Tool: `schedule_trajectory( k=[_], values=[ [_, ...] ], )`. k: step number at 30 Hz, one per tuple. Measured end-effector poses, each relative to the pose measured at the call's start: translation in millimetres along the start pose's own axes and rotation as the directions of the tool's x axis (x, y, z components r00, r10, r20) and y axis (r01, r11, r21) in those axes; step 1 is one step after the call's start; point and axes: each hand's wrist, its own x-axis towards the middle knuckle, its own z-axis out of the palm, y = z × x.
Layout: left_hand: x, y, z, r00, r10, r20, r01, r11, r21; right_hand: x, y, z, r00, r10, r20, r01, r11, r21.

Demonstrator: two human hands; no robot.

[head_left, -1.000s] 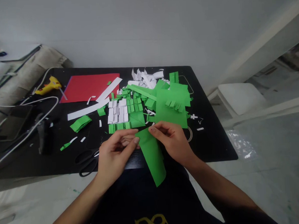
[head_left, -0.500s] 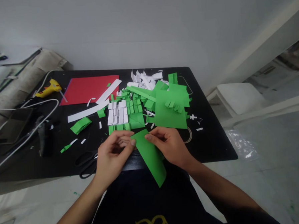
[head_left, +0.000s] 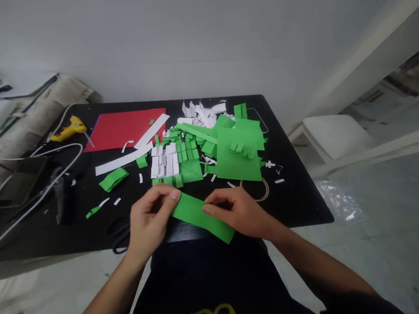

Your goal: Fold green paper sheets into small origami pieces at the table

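Observation:
A long green paper strip [head_left: 198,214] slants over the table's front edge, held in both hands. My left hand [head_left: 150,217] pinches its upper left end between thumb and fingers. Further along the top edge, my right hand [head_left: 237,211] grips the strip with thumb and fingertips; its lower right end hangs free. Just beyond my hands lies a green sheet [head_left: 192,172] bearing rows of folded white paper pieces [head_left: 164,160] and folded green pieces [head_left: 187,151]. Black-handled scissors [head_left: 119,232] lie left of my left hand, partly hidden by it.
Larger green sheets [head_left: 238,167] and crumpled white paper scraps [head_left: 203,114] cover the table's back right. A red sheet [head_left: 123,128], a yellow glue gun [head_left: 72,128] and a folded green bundle [head_left: 113,179] are leftward. A white cable [head_left: 67,168] loops across the left side. A white stool [head_left: 336,136] stands right.
The green strip has turned from steep to a shallower slant, and its lower end has risen. My left hand has moved slightly left; the right hand has dropped a little.

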Motion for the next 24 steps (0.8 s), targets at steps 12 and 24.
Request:
schedule_trajectory(
  k=[12, 24],
  values=[
    [2.3, -7.4, -34.2, 0.99, 0.074, 0.122, -0.106, 0.952, 0.287, -9.1, 12.6, -19.0, 0.998, 0.006, -0.057, -0.013, 0.993, -0.119],
    [-0.9, 6.5, -2.1, 0.95, 0.037, 0.309, -0.109, 0.97, 0.219, 0.7, 2.3, 0.8, 0.964, -0.066, -0.256, 0.072, 0.997, 0.014]
  ],
)
